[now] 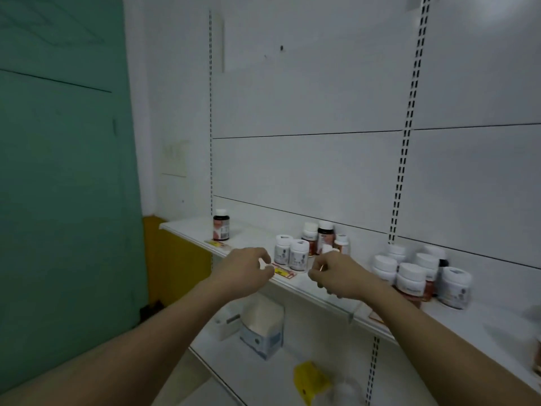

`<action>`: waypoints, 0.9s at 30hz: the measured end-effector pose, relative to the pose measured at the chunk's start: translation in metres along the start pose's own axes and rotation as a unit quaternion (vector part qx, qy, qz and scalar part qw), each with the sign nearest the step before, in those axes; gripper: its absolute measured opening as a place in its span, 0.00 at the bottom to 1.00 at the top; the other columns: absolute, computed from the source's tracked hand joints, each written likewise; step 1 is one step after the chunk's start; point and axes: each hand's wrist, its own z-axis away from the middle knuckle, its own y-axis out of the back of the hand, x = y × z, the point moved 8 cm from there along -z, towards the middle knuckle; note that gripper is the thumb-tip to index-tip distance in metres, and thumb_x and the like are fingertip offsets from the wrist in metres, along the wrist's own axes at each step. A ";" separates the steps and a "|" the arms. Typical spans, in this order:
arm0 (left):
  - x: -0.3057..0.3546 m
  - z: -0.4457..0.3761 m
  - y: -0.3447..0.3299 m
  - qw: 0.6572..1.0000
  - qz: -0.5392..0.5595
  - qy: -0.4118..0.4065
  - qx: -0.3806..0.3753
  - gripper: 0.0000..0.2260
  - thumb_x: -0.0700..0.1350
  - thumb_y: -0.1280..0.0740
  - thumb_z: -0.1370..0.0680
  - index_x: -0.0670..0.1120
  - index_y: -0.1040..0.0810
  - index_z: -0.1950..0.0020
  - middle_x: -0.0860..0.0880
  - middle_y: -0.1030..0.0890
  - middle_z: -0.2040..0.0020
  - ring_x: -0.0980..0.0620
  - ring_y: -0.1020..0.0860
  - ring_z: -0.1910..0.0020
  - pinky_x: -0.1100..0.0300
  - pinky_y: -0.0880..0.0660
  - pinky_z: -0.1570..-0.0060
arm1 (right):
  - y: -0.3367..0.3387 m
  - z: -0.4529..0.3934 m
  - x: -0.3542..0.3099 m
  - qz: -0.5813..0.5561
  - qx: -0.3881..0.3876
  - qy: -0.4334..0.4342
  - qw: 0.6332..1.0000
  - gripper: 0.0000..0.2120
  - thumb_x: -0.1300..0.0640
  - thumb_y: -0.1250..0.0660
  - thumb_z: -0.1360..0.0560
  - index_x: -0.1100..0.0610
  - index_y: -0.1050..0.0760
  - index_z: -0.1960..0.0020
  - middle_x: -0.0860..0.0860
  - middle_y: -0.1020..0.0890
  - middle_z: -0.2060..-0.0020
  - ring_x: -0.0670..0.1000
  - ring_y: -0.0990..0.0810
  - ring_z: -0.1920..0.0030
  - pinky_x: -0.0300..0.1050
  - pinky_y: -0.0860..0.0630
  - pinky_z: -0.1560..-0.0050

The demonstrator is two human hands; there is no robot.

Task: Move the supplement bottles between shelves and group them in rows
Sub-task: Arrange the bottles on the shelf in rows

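Observation:
A white shelf (187, 227) runs across the middle. One dark bottle with a white cap (221, 229) stands alone at its left end. Two white bottles (291, 254) stand near the front, with dark and white bottles (320, 234) behind them. Several white-capped bottles (409, 276) cluster further right. My left hand (244, 269) hovers at the shelf's front edge, fingers loosely curled, holding nothing. My right hand (336, 273) is beside the two white bottles, fingers curled; a white cap (327, 249) shows just above its knuckles, and I cannot tell if it grips that bottle.
Red and yellow price tags (282, 271) sit on the shelf's front lip. On the lower shelf lie a white and blue box (263, 329) and a yellow packet (310, 379). A green door (64, 186) stands at the left. Slotted shelf rails (405, 159) run up the white back panel.

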 end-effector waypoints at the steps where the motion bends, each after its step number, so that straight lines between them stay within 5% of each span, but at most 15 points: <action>1: -0.006 -0.010 -0.012 1.000 0.005 -0.002 -0.009 0.14 0.57 0.38 0.22 0.55 0.24 0.39 0.52 0.20 0.44 0.54 0.24 0.52 0.59 0.25 0.56 | -0.008 -0.015 0.008 -0.004 -0.004 -0.012 1.000 0.08 0.52 0.36 0.22 0.54 0.23 0.55 0.49 0.20 0.62 0.48 0.22 0.64 0.41 0.25 0.67; 7: -0.029 -0.106 -0.005 1.000 -0.004 -0.006 -0.002 0.13 0.56 0.35 0.22 0.56 0.24 0.39 0.53 0.21 0.46 0.54 0.22 0.52 0.57 0.22 0.52 | 0.016 -0.123 0.024 -0.016 0.070 -0.044 0.996 0.09 0.57 0.37 0.23 0.60 0.22 0.56 0.55 0.20 0.65 0.53 0.22 0.66 0.46 0.23 0.66; 12: -0.032 -0.187 0.034 0.994 0.085 -0.036 0.050 0.09 0.54 0.35 0.23 0.55 0.21 0.45 0.57 0.22 0.55 0.61 0.24 0.57 0.63 0.29 0.63 | 0.063 -0.196 0.033 -0.067 0.154 -0.053 0.984 0.08 0.56 0.36 0.23 0.59 0.21 0.50 0.58 0.17 0.53 0.60 0.18 0.52 0.51 0.21 0.50; 21: -0.033 -0.291 -0.061 0.976 0.177 -0.112 -0.064 0.13 0.52 0.31 0.24 0.52 0.22 0.41 0.53 0.21 0.50 0.57 0.23 0.54 0.66 0.30 0.62 | 0.049 -0.257 0.087 -0.025 0.173 -0.137 0.975 0.08 0.59 0.37 0.23 0.60 0.20 0.50 0.57 0.17 0.53 0.58 0.18 0.52 0.53 0.20 0.48; 27: 0.000 -0.357 -0.102 0.934 0.234 -0.228 -0.146 0.17 0.54 0.29 0.26 0.54 0.24 0.38 0.54 0.21 0.46 0.60 0.23 0.53 0.68 0.31 0.61 | 0.073 -0.261 0.121 -0.023 0.232 -0.223 0.946 0.06 0.61 0.38 0.22 0.57 0.23 0.55 0.54 0.19 0.58 0.54 0.18 0.60 0.46 0.19 0.64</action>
